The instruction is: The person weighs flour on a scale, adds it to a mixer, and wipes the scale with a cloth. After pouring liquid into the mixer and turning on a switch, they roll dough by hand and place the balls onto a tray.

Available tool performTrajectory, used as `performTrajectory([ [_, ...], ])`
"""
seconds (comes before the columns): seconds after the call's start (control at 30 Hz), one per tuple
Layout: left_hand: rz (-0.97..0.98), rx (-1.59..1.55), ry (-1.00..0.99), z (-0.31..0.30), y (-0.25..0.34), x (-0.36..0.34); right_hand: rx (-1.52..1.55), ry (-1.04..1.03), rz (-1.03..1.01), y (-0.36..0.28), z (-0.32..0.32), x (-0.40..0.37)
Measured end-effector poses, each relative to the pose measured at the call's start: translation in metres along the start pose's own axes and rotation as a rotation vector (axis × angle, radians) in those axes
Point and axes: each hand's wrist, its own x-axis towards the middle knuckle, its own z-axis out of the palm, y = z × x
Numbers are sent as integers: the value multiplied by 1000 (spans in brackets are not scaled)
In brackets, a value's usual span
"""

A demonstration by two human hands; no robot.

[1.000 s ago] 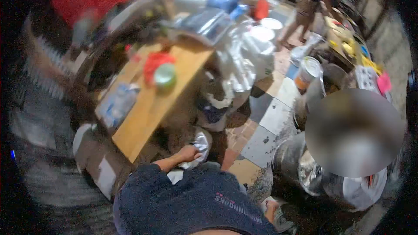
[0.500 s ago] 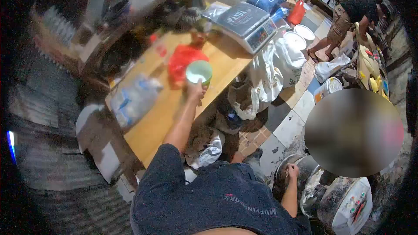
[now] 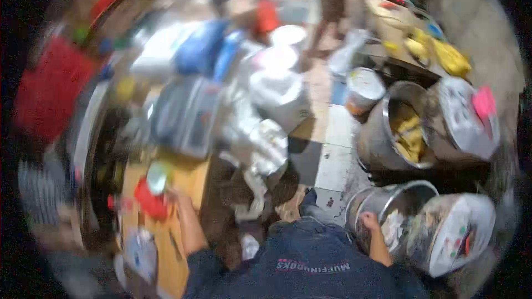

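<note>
My left hand (image 3: pixel 176 196), smeared by motion, is at the light green cup (image 3: pixel 157 178), its fingers appearing closed on the side. The cup is above or against a red plastic bag (image 3: pixel 149 202) on the wooden table (image 3: pixel 169 249). What the cup contains is too blurred to tell. On the other side, my right hand (image 3: pixel 369 221) is closed in a fist at the near side of a metal drum (image 3: pixel 382 202) with a shiny rim. Anything inside that fist is hidden.
A scale-like dark box (image 3: pixel 185 116) sits at the table's far end. White sacks (image 3: pixel 271 144) and a white bucket (image 3: pixel 277 88) stand beside it. A drum holding yellow cloth (image 3: pixel 409 135) and a white-lidded drum (image 3: pixel 463 235) are to the right. Another person's legs (image 3: pixel 332 5) show ahead.
My view has swung to the right, so the table and cup appear farther left and lower. The left hand stays by the cup; the right hand remains closed at the drum.
</note>
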Motion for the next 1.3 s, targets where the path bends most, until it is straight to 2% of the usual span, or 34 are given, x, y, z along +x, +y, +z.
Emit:
performTrajectory([
  [0.03,156,239,119,24,-3,-34,9,-63,203,-60,-20,13],
  [0.1,427,627,227,67,-20,-104,-132,266,-242,-132,-43,57],
  [0.13,483,717,99,89,-30,-142,-10,224,-98,-174,-60,84],
  [0.17,478,606,-295,123,24,-215,75,238,-118,-190,-67,127],
  [0.2,366,591,-563,131,-12,-223,37,275,-69,-253,-82,150],
  [0.23,470,727,-1067,161,-30,-242,-14,420,-210,-286,-83,224],
  [0.27,356,1075,-1187,189,-21,-251,60,351,-225,-341,-95,245],
  [0.3,273,978,-1238,212,-9,-264,-29,410,-339,-355,-91,283],
  [0.33,267,979,-1253,228,-23,-257,-128,333,-393,-401,-107,297],
  [0.4,468,953,-1090,264,-61,-232,117,368,-682,-464,-123,334],
  [0.47,276,946,-1019,307,-74,-204,80,339,-639,-483,-139,387],
  [0.53,285,821,-992,349,-68,-181,76,311,-571,-487,-131,422],
  [0.57,198,928,-1036,372,-62,-166,-123,235,-591,-479,-133,444],
  [0.6,165,953,-982,396,-61,-157,-323,147,-602,-471,-136,460],
  [0.63,184,922,-969,421,-64,-145,-369,56,-698,-465,-146,484],
  [0.67,204,888,-956,446,-70,-129,-371,61,-685,-466,-161,505],
  [0.73,188,838,-1042,508,-37,-117,-207,411,-482,-468,-194,543],
  [0.8,316,811,-1098,567,-35,-89,-49,551,-344,-479,-237,562],
  [0.87,390,902,-1120,633,-9,-71,-14,478,-133,-477,-269,576],
  [0.9,461,916,-1112,664,11,-72,-9,478,-110,-468,-278,586],
  [0.93,462,821,-1128,691,-2,-49,-142,579,-141,-459,-286,600],
  [0.97,398,837,-1118,722,32,-62,-278,675,-174,-450,-292,609],
  [1.07,358,612,-1019,789,61,-78,-298,652,-145,-438,-315,631],
  [1.1,323,566,-1052,807,50,-70,-309,641,-189,-435,-317,638],
  [1.13,373,680,-1062,825,42,-65,-294,649,-177,-430,-318,643],
  [1.2,373,715,-1153,851,28,-66,-434,584,-97,-442,-322,638],
  [1.27,380,836,-1203,865,19,-71,-433,582,-111,-437,-320,639],
  [1.3,255,818,-1249,868,-13,-54,-427,577,-119,-444,-322,635],
])
